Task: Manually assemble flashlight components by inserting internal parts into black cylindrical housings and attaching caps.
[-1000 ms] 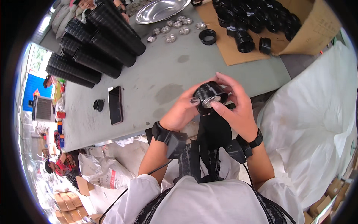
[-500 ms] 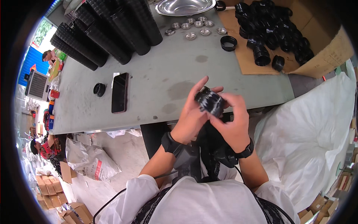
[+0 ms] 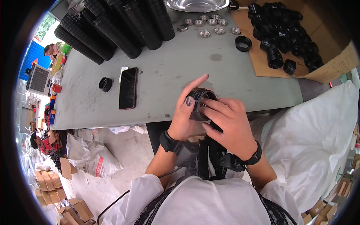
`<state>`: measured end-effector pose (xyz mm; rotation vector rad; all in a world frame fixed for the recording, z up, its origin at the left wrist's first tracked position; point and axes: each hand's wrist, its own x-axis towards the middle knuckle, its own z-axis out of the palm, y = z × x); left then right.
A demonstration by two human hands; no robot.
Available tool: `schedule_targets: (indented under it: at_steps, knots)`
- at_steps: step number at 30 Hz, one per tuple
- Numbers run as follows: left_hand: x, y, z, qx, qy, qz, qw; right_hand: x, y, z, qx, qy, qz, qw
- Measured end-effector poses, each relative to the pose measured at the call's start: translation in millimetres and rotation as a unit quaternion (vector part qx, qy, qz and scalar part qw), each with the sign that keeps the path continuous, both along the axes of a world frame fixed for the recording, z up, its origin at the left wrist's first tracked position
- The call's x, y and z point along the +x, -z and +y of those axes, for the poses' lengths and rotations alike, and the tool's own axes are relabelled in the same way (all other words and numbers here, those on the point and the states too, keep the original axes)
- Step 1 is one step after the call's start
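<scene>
Just over the table's near edge, my left hand [image 3: 183, 118] is closed around a black, round plastic fitting [image 3: 195, 111], its index finger stretched upward. The open end of the fitting faces right. My right hand [image 3: 232, 125] is closed at that end, with its fingertips inside the opening and its thumb lower down. Whether those fingertips hold a small part in there is hidden. To the left, a loose black fitting [image 3: 105, 84] lies beside a dark phone [image 3: 128, 88]. Another black ring [image 3: 243, 44] stands toward the far right.
Tall black stacks [image 3: 123, 32] stand at the far left of the grey table [image 3: 165, 82]. Several small metal-rimmed discs [image 3: 204, 33] lie near a shiny metal tray [image 3: 198, 5]. A cardboard box [image 3: 258, 67] holds many black fittings. A white sack [image 3: 300, 142] bulges at the right.
The fitting has been turned so its open end shows on the right. My right fingers have moved from its outside into the opening. The whole view has shifted slightly.
</scene>
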<state>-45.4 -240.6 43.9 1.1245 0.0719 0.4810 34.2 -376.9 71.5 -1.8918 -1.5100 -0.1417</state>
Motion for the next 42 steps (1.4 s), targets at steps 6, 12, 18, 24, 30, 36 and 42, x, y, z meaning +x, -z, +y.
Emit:
schedule_targets:
  at_steps: [6, 12, 18, 24, 30, 36, 42]
  knots:
    - [0, -8, 12, 0.041, -0.030, 0.037, 0.998, 8, -7, 10, 0.023, -0.033, 0.063, 0.997]
    - [-2, -10, 9, -0.098, -0.093, 0.055, 0.989, 19, -9, 29, 0.123, 0.015, 0.240, 0.963]
    - [2, -3, 13, -0.140, -0.143, 0.092, 0.975, 16, 12, 56, 0.153, 0.015, 0.378, 0.913]
    - [13, 0, 13, -0.213, -0.166, 0.110, 0.957, 17, 29, 70, 0.177, 0.052, 0.299, 0.936]
    - [33, 24, 7, -0.218, -0.183, 0.144, 0.948, 37, 68, 85, 0.207, 0.075, 0.335, 0.916]
    - [54, 53, 38, -0.268, -0.193, 0.206, 0.921, 55, 94, 96, 0.202, 0.064, 0.438, 0.874]
    - [76, 59, 41, -0.241, -0.229, 0.206, 0.920, 48, 89, 114, 0.242, 0.071, 0.694, 0.674]
